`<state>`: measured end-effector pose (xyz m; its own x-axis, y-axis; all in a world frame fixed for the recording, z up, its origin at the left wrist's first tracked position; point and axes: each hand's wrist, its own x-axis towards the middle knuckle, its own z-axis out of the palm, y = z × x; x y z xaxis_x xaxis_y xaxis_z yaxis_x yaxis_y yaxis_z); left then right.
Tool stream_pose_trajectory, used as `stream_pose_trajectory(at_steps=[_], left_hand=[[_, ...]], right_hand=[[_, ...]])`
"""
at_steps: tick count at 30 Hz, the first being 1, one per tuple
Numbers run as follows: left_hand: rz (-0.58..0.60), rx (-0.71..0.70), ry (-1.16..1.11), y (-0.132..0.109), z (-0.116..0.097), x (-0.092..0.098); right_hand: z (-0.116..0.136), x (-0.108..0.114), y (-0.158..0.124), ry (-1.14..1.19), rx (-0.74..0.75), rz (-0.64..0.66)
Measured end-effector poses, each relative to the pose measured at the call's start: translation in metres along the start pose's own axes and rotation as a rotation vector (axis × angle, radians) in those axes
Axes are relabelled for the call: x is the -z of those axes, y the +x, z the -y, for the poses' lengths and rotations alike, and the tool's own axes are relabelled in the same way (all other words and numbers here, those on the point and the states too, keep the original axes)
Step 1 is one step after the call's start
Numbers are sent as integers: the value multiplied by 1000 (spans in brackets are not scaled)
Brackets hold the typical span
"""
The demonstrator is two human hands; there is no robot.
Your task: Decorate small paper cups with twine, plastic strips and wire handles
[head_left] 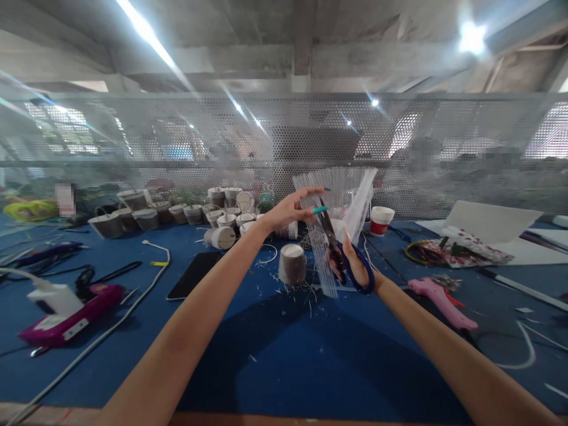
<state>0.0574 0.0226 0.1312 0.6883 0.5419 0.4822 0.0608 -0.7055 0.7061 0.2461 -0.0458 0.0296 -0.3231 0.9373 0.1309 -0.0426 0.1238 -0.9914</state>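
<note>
Right, left to right: dark phone [193, 276] flat on the blue table [257, 367]; left grip [287, 210] pinching the clear pleated sheet [360, 204] at its upper left; grey pot [293, 266] below, apart from that hand; scissors [329, 229] pointing up at the left fingertips, right grip [349, 257] through their handles; pink glue gun [444, 302] beyond.

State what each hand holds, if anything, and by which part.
Right hand: scissors, by the dark blue handles. Left hand: at the clear pleated sheet, but whether it grips cannot be told.
</note>
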Motion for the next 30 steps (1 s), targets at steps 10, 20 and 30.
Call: stream_pose_trajectory(at_steps=[10,20,30], left_hand=[[45,-8,149,-2,-3,3],[120,1,115,-2,-2,2],[104,19,137,-2,-3,0]], right_hand=[[2,-1,-1,-29,44,28],[4,-3,-2,-23,32,38],[1,-3,-1,-17,56,1]])
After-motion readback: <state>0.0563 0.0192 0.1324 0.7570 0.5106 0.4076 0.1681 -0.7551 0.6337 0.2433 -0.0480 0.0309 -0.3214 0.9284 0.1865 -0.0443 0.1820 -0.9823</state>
